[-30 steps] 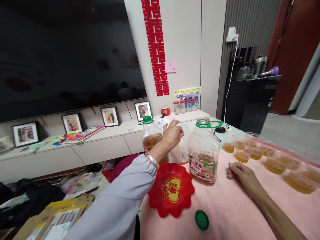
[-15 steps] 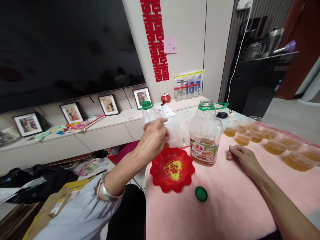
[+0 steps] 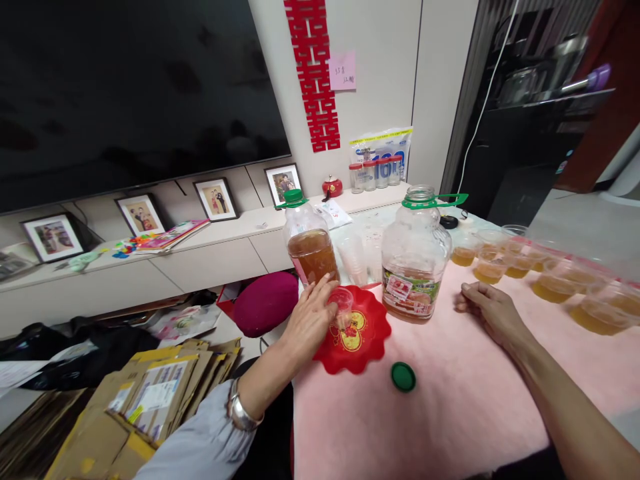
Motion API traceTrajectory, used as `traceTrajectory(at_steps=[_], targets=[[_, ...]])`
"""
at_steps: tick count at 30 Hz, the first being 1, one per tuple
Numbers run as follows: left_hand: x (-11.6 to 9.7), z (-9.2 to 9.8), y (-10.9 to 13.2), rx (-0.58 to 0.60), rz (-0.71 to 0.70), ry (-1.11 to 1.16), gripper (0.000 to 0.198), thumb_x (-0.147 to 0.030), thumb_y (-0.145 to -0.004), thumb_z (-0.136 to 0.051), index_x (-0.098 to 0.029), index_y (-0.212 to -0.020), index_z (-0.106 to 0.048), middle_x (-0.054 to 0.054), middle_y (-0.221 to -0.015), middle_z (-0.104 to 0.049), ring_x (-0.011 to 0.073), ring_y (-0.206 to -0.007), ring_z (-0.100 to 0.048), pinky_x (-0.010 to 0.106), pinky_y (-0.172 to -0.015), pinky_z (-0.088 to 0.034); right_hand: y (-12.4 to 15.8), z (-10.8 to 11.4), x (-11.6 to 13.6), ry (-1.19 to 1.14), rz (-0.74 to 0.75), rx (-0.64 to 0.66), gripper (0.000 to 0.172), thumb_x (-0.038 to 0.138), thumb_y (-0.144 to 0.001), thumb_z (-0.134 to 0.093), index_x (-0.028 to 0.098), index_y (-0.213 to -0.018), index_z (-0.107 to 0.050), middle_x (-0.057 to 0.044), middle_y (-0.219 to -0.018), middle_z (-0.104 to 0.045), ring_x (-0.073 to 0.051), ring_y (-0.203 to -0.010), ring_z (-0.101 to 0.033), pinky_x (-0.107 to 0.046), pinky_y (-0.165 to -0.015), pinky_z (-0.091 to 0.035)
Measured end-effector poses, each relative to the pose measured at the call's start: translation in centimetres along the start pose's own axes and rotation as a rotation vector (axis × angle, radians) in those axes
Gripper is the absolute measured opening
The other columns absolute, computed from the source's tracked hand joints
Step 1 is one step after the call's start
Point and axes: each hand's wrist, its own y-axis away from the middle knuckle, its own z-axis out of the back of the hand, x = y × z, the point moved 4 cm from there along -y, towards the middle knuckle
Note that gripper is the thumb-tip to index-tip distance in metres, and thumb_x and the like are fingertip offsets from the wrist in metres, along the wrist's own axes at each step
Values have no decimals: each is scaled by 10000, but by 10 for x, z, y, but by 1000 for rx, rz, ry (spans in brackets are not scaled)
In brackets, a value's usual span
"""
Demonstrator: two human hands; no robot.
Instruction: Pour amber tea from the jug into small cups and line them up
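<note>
My left hand (image 3: 313, 319), a silver bangle at its wrist, is at the left side of a clear plastic cup (image 3: 343, 308). Its thumb and fingers appear to grip the cup, which is over a red scalloped dish (image 3: 353, 357) with a gold heart pattern. Just behind is a capped jug of amber liquid (image 3: 314, 257). My right hand (image 3: 485, 310) rests loosely closed on the pink cloth, with nothing visible in it. Between the hands stands an uncapped jug (image 3: 414, 260), holding a little amber liquid. A green cap (image 3: 403, 377) lies in front of the dish.
Several clear cups of amber liquid (image 3: 555, 283) line the table's right side. A stack of clear cups (image 3: 353, 259) is behind the dish. A purple-red stool (image 3: 267, 303) and flattened cardboard boxes (image 3: 160, 393) are at the left.
My left hand has come down and nearer, from in front of the capped jug to the dish's left edge. A clear cup now shows beside it over the dish. My right hand stays put.
</note>
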Motion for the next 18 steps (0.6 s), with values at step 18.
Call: traceTrajectory(at_steps=[18], targets=[[-79,2,-3,-104,251,715,979,-256,-794,-687,-127,-1631,-196,181,-1743,-145,297,-1649,-175,523,-1355,-256,-1,2,-2,30,60,44,219,328,-1024,-695,144,-922,-634,12,-863,-650,-110,-721,-631,-263,-689,-577]])
